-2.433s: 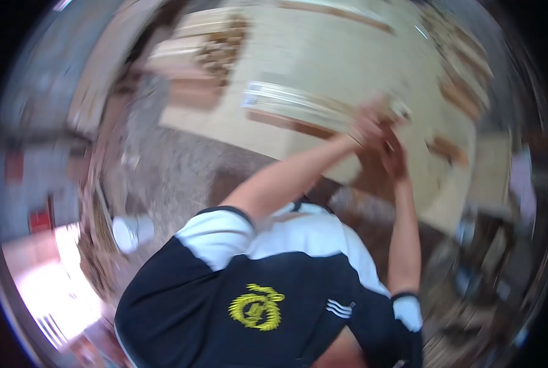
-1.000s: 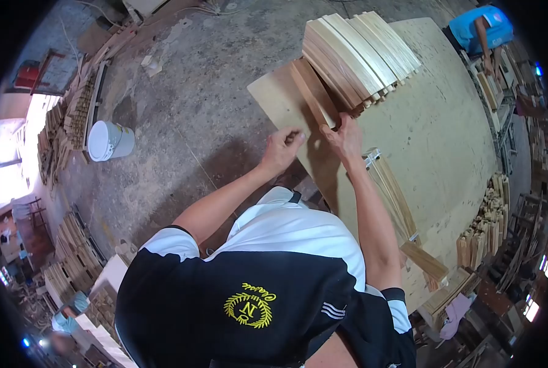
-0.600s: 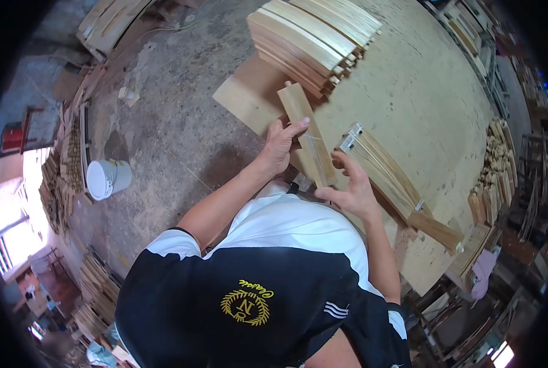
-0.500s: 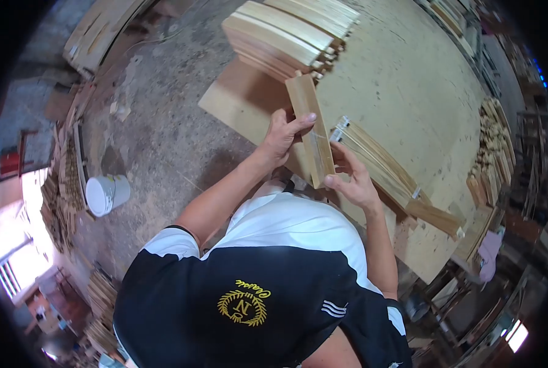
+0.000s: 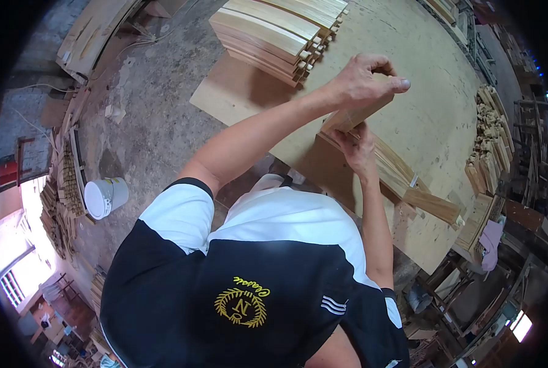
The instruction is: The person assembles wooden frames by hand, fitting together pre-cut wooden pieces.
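A short wooden board (image 5: 365, 113) is held up over the table, slanting up to the right. My left hand (image 5: 367, 80) is at its upper far end, with fingers curled around and the thumb stretched past the edge. Lower down, my right hand (image 5: 358, 147) grips the near side of the board, its fingers partly hidden by the wood. Just beside and below it lie several long wooden strips (image 5: 389, 164) on the tabletop. A shorter wooden piece (image 5: 432, 205) rests across their near right end.
A stack of boards with tenoned ends (image 5: 268, 37) stands at the far left of the plywood table (image 5: 421, 80). More wood pieces (image 5: 490, 144) are piled at the right. A white bucket (image 5: 106, 197) stands on the floor at left. A pink cloth (image 5: 490, 244) hangs at the right.
The board has moved right and turned from lengthwise to a slant. My left hand has swung right and away from me to its far end, while my right hand has shifted slightly away from me.
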`<state>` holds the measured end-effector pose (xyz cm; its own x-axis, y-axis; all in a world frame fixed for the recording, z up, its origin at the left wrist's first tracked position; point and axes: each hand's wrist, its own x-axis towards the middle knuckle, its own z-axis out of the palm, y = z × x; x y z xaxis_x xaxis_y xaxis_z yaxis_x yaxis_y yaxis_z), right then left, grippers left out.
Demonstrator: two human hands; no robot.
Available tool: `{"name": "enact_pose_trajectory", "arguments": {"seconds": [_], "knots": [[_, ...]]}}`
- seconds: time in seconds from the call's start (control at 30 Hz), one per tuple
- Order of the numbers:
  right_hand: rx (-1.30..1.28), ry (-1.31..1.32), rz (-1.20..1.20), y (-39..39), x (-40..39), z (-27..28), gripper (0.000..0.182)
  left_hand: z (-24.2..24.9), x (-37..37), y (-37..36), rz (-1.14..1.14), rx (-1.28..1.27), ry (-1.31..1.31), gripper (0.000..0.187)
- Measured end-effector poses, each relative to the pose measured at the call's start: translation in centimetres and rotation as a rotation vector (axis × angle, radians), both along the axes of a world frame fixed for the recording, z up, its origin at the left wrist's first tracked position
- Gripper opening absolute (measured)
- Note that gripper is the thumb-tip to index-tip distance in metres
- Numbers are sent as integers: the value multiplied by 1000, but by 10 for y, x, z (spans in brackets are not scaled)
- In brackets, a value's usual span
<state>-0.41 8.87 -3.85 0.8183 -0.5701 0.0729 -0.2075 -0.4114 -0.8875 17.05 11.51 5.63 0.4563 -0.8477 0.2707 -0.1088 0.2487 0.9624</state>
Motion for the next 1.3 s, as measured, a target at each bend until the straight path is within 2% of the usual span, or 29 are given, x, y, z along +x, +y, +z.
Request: {"name": "enact_pose_trajectory", "arguments": {"seconds": [0.13,0.23,0.27,0.4,0.47,0.53,0.57,0.6,0.7,0.77,0.83,0.87,0.93,1.0,1.03,1.07,1.1,1.13,1.17,1.2,1.23,1.27,1.3], "knots": [[-131,2,31,-6,-8,-5,38,5,-17,0,8,68,67,34],[-144,-12,26,-5,-9,-12,36,15,-29,12,-5,48,-14,33],[-144,-30,4,-1,-9,-13,35,15,-30,15,-40,87,172,33],[-321,-200,60,-7,-9,-33,32,-5,-33,28,121,-92,34,30],[-444,5,213,-20,-32,-59,38,-25,-44,33,189,-252,-127,29],[-558,32,273,-22,-36,-60,42,-33,-49,40,207,-319,-144,28],[-611,-45,249,-23,-33,-64,43,-35,-49,42,206,-354,-154,28],[-662,-114,224,-18,-33,-64,45,-35,-49,42,196,-312,-147,27],[-754,-165,179,-16,-29,-67,32,-33,-48,42,189,-300,-170,27],[-676,-173,163,-14,-32,-59,38,-35,-46,45,95,-242,-122,34],[-543,-132,44,-2,-33,-41,44,-35,-40,50,21,-184,-96,43],[-419,-10,33,6,-42,-5,51,-36,-32,58,1,-81,-125,62],[-394,-70,-246,18,-92,-2,48,-50,-18,63,68,-169,238,78],[-383,3,-535,18,-174,-19,34,-68,-1,77,237,-47,181,82],[-200,-124,-799,17,-204,-31,24,-82,7,79,204,127,153,80],[-151,-134,-1016,6,-235,-40,15,-99,16,81,174,303,123,78],[-335,155,-1128,-13,-269,-39,15,-117,22,83,140,478,92,76],[-237,23,-1261,-40,-313,-65,18,-138,24,81,111,552,143,74],[-34,116,-1326,-55,-325,-52,21,-162,21,74,68,620,195,73],[62,-165,-1345,-88,-368,-88,25,-162,12,62,51,633,207,71],[153,-75,-1291,-96,-354,-65,27,-163,3,51,35,646,219,70],[35,-111,-977,-119,-376,-86,34,-147,-6,49,67,608,190,73],[182,33,-982,-141,-376,-88,41,-137,-11,49,114,576,159,79]]}}
